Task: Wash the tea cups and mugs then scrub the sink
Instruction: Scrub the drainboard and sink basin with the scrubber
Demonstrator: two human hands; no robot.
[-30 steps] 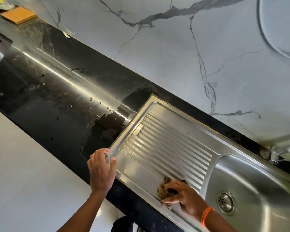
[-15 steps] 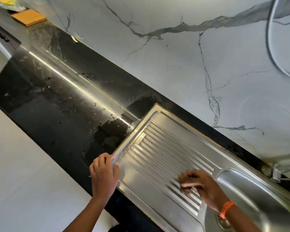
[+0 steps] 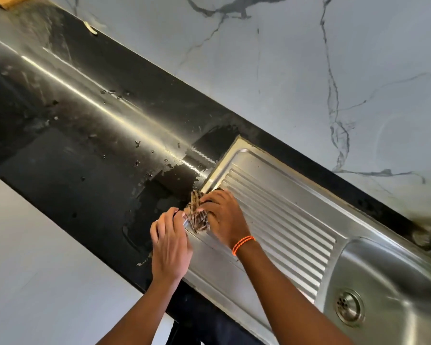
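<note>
The wet black countertop [image 3: 90, 135] lies at left, beaded with water. The left hand [image 3: 171, 242] is rested on the near left edge of the steel sink [image 3: 383, 277], fingers loosely bent over the rim, gripping nothing. Just beside it, a brown scouring pad [image 3: 197, 212] is pressed under the curled fingers of the right hand [image 3: 223, 215] at the ribbed drainboard [image 3: 279, 215] corner. Firm strokes along the ribs are advised, the rim seam being worked and the basin left for last.
</note>
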